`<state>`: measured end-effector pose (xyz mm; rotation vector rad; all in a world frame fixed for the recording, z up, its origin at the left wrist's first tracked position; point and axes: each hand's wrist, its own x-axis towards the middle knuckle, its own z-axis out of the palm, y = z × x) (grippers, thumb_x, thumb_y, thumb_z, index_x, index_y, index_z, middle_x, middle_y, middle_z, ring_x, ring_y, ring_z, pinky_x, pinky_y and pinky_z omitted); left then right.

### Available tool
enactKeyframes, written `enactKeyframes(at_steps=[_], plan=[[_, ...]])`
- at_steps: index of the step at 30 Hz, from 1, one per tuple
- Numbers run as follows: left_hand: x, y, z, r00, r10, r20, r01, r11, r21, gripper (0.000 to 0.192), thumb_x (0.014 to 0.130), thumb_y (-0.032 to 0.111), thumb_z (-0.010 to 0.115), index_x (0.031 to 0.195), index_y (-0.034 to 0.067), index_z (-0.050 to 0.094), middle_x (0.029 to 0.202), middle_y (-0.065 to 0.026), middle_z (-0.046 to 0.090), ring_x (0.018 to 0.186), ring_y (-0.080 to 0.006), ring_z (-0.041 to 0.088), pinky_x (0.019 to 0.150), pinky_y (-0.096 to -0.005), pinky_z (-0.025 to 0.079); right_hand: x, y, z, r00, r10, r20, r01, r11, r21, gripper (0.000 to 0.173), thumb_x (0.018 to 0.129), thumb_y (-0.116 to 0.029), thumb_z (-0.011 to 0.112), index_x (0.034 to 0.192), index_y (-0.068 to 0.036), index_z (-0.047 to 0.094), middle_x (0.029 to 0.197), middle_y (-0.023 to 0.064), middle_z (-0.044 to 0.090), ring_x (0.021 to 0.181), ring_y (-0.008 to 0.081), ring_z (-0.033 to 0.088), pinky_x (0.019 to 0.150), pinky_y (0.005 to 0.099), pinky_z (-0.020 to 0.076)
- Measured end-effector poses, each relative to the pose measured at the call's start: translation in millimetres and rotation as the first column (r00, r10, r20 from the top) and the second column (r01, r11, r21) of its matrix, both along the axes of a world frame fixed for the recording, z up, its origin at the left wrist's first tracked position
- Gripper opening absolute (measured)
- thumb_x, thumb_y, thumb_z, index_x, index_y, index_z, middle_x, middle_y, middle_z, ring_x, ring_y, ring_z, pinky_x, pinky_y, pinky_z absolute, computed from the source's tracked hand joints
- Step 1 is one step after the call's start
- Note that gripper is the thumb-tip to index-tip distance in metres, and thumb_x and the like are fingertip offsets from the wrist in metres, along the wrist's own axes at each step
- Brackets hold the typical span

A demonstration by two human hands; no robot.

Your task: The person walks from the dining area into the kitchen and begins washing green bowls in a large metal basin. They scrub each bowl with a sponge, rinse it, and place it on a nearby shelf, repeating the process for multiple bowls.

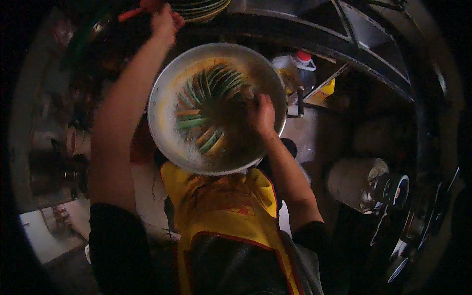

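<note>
A large round metal basin [161,83] stands before me, with cloudy, partly foamy liquid in it. Several green and brownish curved pieces, apparently stacked plates or bowls [221,79], fan out in a ring inside. My right hand [263,114] reaches over the basin's right side with its fingers bent down; whether it grips anything is hidden in shadow. My left hand [166,25] is raised beyond the basin's far left rim, close to a red object with a handle [131,14] and a stack of green-rimmed dishes [201,10]. Its hold on either is unclear.
A clear plastic jug with a red cap [304,56] and a yellow container [326,88] stand right of the basin. Farther right lies a pale cylindrical container [350,177]. A dark metal frame [317,27] curves across the far right. I wear a yellow apron [228,225].
</note>
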<state>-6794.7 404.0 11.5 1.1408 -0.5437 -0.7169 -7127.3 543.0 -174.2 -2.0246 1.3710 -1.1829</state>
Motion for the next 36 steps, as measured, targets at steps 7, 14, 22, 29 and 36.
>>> enactKeyframes(at_steps=[7, 14, 22, 29, 36], plan=[[-187, 209, -195, 0.710, -0.699, -0.082, 0.572, 0.505, 0.647, 0.021, 0.087, 0.024, 0.053, 0.096, 0.006, 0.060, 0.080, -0.0080, 0.061, 0.068, -0.0194, 0.059, 0.057, -0.0338, 0.049, -1, -4, 4, 0.999, -0.049, 0.009, 0.049, 0.998, -0.043, 0.019, 0.084, -0.011, 0.060, 0.102, -0.004, 0.058, 0.094, 0.0191, 0.057, 0.089, 0.0412, 0.057, 0.074, 0.0473, 0.0475], [-281, 206, -284, 0.699, -0.700, 0.144, 0.367, 0.525, 0.768, 0.035, 0.089, 0.020, 0.054, 0.120, 0.004, 0.054, 0.112, -0.0107, 0.060, 0.102, -0.0223, 0.057, 0.087, -0.0354, 0.049, 6, -4, -4, 0.995, 0.019, -0.102, -0.018, 1.000, 0.014, 0.019, 0.085, -0.016, 0.060, 0.102, -0.007, 0.060, 0.097, 0.0190, 0.058, 0.090, 0.0409, 0.058, 0.075, 0.0476, 0.0483], [-264, 191, -298, 0.652, -0.753, -0.090, 0.570, 0.408, 0.714, 0.035, 0.089, 0.018, 0.055, 0.121, 0.004, 0.054, 0.114, -0.0098, 0.059, 0.106, -0.0224, 0.056, 0.090, -0.0354, 0.047, 8, 0, -13, 0.931, 0.166, -0.326, -0.092, 0.969, 0.231, 0.028, 0.087, -0.026, 0.058, 0.107, -0.006, 0.058, 0.102, 0.0220, 0.061, 0.094, 0.0419, 0.059, 0.079, 0.0492, 0.0492], [-241, 234, -290, 0.592, -0.769, -0.241, 0.662, 0.295, 0.689, 0.035, 0.089, 0.016, 0.055, 0.122, 0.005, 0.054, 0.116, -0.0091, 0.058, 0.108, -0.0224, 0.055, 0.093, -0.0354, 0.046, 38, -5, -45, 0.434, 0.617, -0.657, -0.224, 0.780, 0.585, 0.030, 0.087, -0.029, 0.055, 0.111, -0.011, 0.060, 0.112, 0.0190, 0.064, 0.103, 0.0355, 0.062, 0.086, 0.0454, 0.0510], [-231, 234, -284, 0.638, -0.726, -0.257, 0.644, 0.321, 0.694, 0.035, 0.089, 0.014, 0.056, 0.123, 0.005, 0.053, 0.118, -0.0083, 0.058, 0.111, -0.0225, 0.054, 0.095, -0.0355, 0.045, 66, -14, -64, 0.435, 0.612, -0.661, -0.200, 0.781, 0.592, 0.035, 0.086, -0.026, 0.056, 0.116, -0.008, 0.058, 0.113, 0.0161, 0.065, 0.105, 0.0346, 0.063, 0.088, 0.0443, 0.0514]])
